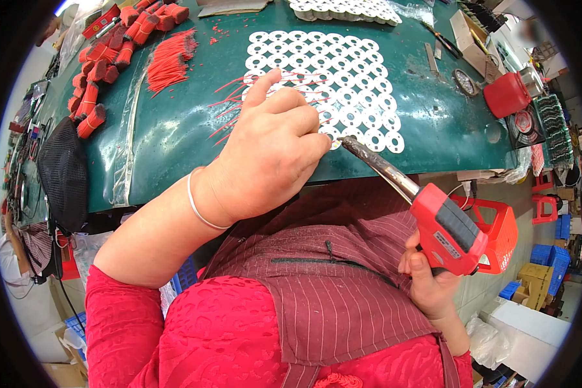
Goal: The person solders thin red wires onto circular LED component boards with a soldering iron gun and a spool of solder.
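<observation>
With our right hand closed around the red soldering gun and left hand pinching wires on the sheet of white rings, we judge most rings remain unsoldered.

**Both hands working at the near table edge**

The left hand is lying knuckles-up, fingers curled under, thumb pointing away, its bare forearm angling in from the lower left with a thin bangle at the wrist. The right hand is sitting lower on the right, fingers wrapping a grip, wrist bending upward.
</observation>
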`<action>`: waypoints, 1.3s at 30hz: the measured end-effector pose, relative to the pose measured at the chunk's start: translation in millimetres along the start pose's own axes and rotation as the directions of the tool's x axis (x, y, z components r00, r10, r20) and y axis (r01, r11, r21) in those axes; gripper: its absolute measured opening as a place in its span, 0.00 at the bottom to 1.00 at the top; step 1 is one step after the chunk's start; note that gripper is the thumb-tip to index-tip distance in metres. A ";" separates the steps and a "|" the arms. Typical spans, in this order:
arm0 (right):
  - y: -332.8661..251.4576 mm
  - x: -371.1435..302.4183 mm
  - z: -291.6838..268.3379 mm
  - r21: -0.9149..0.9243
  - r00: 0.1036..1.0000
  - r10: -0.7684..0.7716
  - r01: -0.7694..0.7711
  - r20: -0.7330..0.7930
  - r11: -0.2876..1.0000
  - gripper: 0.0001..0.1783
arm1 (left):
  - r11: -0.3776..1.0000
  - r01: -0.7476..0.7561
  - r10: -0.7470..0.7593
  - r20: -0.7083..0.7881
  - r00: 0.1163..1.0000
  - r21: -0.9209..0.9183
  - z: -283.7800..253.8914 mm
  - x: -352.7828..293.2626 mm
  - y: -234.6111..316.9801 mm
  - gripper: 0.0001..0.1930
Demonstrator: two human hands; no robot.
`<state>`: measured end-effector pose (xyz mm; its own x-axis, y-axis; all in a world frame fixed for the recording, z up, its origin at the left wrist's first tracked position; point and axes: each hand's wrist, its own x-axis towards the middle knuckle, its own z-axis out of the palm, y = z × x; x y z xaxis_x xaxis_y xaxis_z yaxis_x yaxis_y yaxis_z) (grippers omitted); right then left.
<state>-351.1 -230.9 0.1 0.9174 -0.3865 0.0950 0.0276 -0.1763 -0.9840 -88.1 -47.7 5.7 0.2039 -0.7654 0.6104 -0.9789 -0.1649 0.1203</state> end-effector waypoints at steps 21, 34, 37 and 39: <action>0.1 5.9 5.1 0.018 1.000 -0.029 0.029 -0.013 0.999 0.20 | 1.000 0.003 -0.004 0.013 1.000 0.027 1.7 -0.6 -1.0 0.05; 3.4 3.2 2.9 -0.011 0.999 -0.037 0.037 0.013 0.999 0.25 | 1.000 0.019 -0.020 0.035 0.999 0.013 -2.6 -1.5 -1.5 0.07; 4.5 -0.8 3.9 0.034 0.999 -0.015 0.017 -0.047 0.999 0.25 | 0.995 0.054 -0.054 0.010 0.999 -0.080 -7.6 -1.3 1.4 0.07; 4.9 -1.8 3.3 0.020 0.996 -0.007 0.008 -0.083 1.000 0.24 | 0.994 0.088 -0.090 -0.021 0.996 -0.065 -15.2 -2.1 -2.9 0.07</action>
<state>-351.3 -228.1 -5.4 0.8808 -0.4596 0.1138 0.0433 -0.1611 -0.9860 -85.9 -36.1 16.0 0.2909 -0.7345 0.6131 -0.9556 -0.1912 0.2243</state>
